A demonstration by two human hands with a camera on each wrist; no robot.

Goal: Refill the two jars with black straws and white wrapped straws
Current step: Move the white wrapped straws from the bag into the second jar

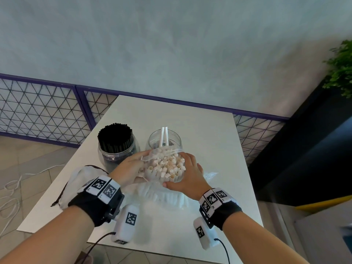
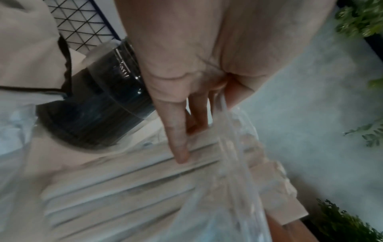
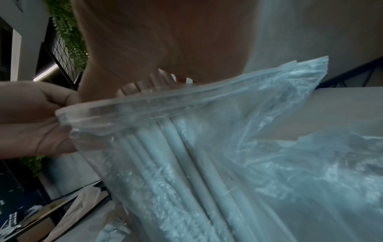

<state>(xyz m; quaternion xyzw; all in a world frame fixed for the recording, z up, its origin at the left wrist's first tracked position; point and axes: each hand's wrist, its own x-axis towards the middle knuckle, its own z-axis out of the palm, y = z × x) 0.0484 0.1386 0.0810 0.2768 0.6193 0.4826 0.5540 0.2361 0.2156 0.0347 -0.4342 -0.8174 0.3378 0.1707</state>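
Hands (image 1: 131, 164) (image 1: 187, 175) gripping bag of white wrapped straws (image 1: 164, 165) at frame centre, probably both pinching its mouth. Next: bundle out, into near-empty jar (image 1: 164, 140) behind; black jar (image 1: 116, 143) full.

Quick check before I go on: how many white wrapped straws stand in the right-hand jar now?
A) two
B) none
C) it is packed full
A: only two white wrapped straws stand in the right-hand jar; the rest are in the bag that both hands hold.
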